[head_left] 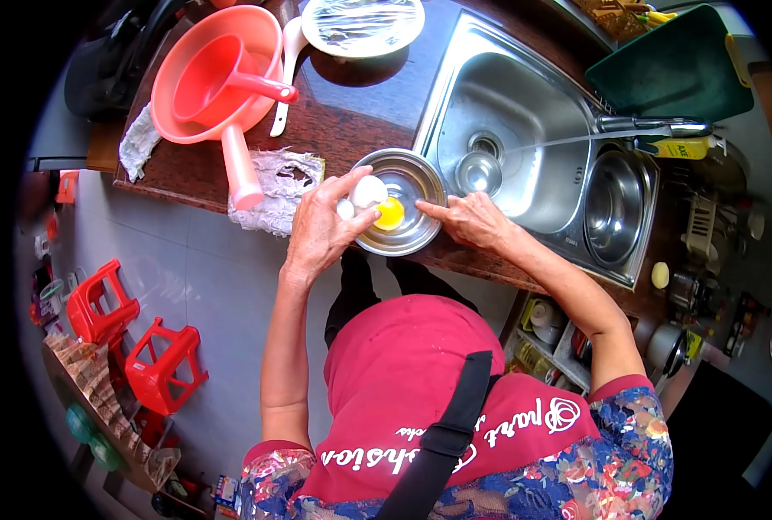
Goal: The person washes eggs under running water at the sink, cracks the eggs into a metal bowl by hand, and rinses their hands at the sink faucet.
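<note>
A shiny metal bowl (416, 238) stands at the counter's front edge, with a yellow egg yolk (390, 213) inside. My left hand (321, 221) is over the bowl's left side, fingers closed around a white eggshell (369, 191); a second white shell piece (345, 209) shows between its fingers. At the bowl's right rim is my right hand (477, 221). Its index finger reaches over the rim into the bowl, the other fingers are curled, and the thumb is mostly hidden.
Right of the bowl is a steel sink (533, 104) with running water and a small metal bowl (479, 173). Pink dippers (246, 165), a white spoon (289, 65), a rag (273, 195) and a wrapped plate (363, 26) lie left and behind. Red stools (165, 368) stand on the floor.
</note>
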